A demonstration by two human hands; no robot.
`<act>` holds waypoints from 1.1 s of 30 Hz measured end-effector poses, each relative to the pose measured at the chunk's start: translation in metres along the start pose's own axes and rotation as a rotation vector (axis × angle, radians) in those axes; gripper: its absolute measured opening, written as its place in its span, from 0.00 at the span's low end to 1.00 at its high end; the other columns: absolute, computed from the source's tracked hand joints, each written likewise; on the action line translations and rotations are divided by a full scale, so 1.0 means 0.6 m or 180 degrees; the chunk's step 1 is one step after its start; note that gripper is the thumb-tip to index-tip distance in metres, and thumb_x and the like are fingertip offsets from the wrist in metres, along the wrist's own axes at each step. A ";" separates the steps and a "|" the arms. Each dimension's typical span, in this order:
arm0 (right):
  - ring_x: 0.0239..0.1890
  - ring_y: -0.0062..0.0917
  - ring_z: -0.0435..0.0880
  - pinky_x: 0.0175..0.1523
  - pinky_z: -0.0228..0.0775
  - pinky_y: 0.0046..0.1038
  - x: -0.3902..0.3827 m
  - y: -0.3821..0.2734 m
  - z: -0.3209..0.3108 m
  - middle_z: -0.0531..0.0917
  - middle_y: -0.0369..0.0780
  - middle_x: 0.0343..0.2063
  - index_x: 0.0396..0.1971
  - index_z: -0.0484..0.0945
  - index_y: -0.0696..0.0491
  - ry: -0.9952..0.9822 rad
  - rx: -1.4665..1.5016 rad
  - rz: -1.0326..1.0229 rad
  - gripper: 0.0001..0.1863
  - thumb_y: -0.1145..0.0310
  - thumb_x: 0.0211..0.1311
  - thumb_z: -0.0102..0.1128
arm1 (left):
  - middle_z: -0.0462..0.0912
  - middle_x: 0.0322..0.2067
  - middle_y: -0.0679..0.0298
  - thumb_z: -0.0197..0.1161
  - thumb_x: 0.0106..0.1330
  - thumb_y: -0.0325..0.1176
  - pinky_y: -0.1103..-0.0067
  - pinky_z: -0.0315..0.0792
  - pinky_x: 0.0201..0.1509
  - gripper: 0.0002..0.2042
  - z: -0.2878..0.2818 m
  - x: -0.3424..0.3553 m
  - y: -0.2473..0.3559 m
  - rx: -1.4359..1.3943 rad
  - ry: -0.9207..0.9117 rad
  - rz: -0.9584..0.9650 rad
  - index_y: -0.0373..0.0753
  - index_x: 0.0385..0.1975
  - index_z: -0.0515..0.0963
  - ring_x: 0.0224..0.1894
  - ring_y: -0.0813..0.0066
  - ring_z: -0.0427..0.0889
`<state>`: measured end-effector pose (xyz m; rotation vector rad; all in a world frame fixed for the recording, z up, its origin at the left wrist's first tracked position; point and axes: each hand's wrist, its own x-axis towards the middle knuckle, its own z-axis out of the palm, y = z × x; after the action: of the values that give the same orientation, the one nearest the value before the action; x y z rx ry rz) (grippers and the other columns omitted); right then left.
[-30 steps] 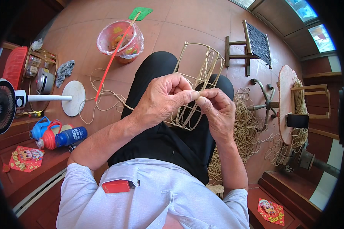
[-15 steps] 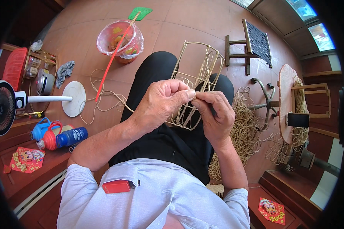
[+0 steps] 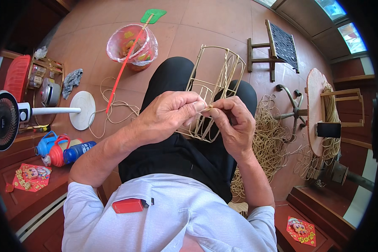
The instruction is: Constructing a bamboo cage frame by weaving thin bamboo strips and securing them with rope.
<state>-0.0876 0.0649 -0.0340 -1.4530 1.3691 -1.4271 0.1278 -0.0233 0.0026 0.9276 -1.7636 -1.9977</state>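
A pale cane frame (image 3: 216, 71), shaped like a small open basket, rests on my lap between my black-trousered knees. My left hand (image 3: 168, 115) is closed over the near rim of the frame, thumb and forefinger pinching a thin rattan strand (image 3: 208, 108). My right hand (image 3: 235, 126) meets it from the right, fingertips pinched on the same strand at the frame's edge. Both hands touch each other over the frame. The strand's far end is hidden behind my fingers.
A heap of loose rattan (image 3: 269, 143) lies on the tiled floor to my right. A plastic-lined pink bucket (image 3: 132, 44) and a fly swatter (image 3: 128, 59) are ahead left. A standing fan (image 3: 6, 119), bottles (image 3: 63, 151), a small stool (image 3: 275, 46) and a round wooden table (image 3: 317, 105) surround me.
My right hand has shifted slightly up and left, its fingertips now closed against my left thumb at the frame's rim. The frame stays on my lap.
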 end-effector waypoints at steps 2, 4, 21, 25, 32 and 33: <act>0.32 0.19 0.79 0.35 0.70 0.23 0.002 -0.006 -0.001 0.85 0.36 0.32 0.41 0.89 0.57 -0.0059 0.0062 -0.0067 0.04 0.76 0.70 0.76 | 0.76 0.29 0.74 0.62 0.86 0.41 0.81 0.67 0.37 0.15 -0.006 0.004 0.001 -0.0178 -0.0198 0.0003 0.33 0.45 0.87 0.32 0.89 0.70; 0.32 0.20 0.79 0.35 0.70 0.24 0.006 -0.005 -0.006 0.85 0.36 0.32 0.41 0.89 0.57 -0.0118 -0.0146 -0.0230 0.04 0.75 0.70 0.76 | 0.76 0.28 0.73 0.63 0.86 0.41 0.81 0.69 0.37 0.16 -0.011 0.005 0.012 -0.0084 -0.0316 -0.0217 0.33 0.43 0.87 0.32 0.87 0.72; 0.29 0.19 0.74 0.35 0.68 0.26 0.020 -0.029 -0.004 0.79 0.36 0.31 0.40 0.87 0.60 -0.0626 -0.0363 0.0131 0.06 0.74 0.72 0.74 | 0.80 0.28 0.61 0.77 0.61 0.23 0.69 0.75 0.31 0.11 -0.005 -0.008 -0.003 0.3683 0.1062 0.2783 0.40 0.42 0.85 0.27 0.65 0.82; 0.30 0.20 0.74 0.36 0.68 0.26 0.021 -0.033 -0.004 0.79 0.36 0.31 0.41 0.86 0.59 -0.0644 -0.0336 0.0239 0.06 0.73 0.72 0.73 | 0.83 0.31 0.61 0.78 0.63 0.22 0.69 0.78 0.33 0.11 0.013 -0.012 -0.016 0.2847 0.1305 0.2348 0.39 0.42 0.85 0.30 0.65 0.85; 0.30 0.21 0.74 0.36 0.68 0.27 0.021 -0.028 -0.004 0.79 0.36 0.30 0.41 0.86 0.58 -0.0723 -0.0269 0.0196 0.06 0.70 0.74 0.72 | 0.83 0.30 0.59 0.74 0.63 0.19 0.70 0.76 0.29 0.11 0.018 -0.024 -0.015 0.3342 0.1405 0.2355 0.39 0.42 0.84 0.26 0.64 0.84; 0.30 0.21 0.74 0.36 0.68 0.27 0.021 -0.030 -0.004 0.79 0.36 0.30 0.41 0.86 0.58 -0.0712 -0.0259 0.0199 0.06 0.70 0.74 0.72 | 0.83 0.30 0.59 0.74 0.63 0.19 0.70 0.76 0.29 0.11 0.016 -0.026 -0.017 0.3351 0.1391 0.2353 0.39 0.42 0.84 0.26 0.64 0.84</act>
<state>-0.0876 0.0576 -0.0133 -1.5562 1.3315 -1.1434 0.1352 -0.0045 -0.0032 0.6810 -2.3520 -0.3227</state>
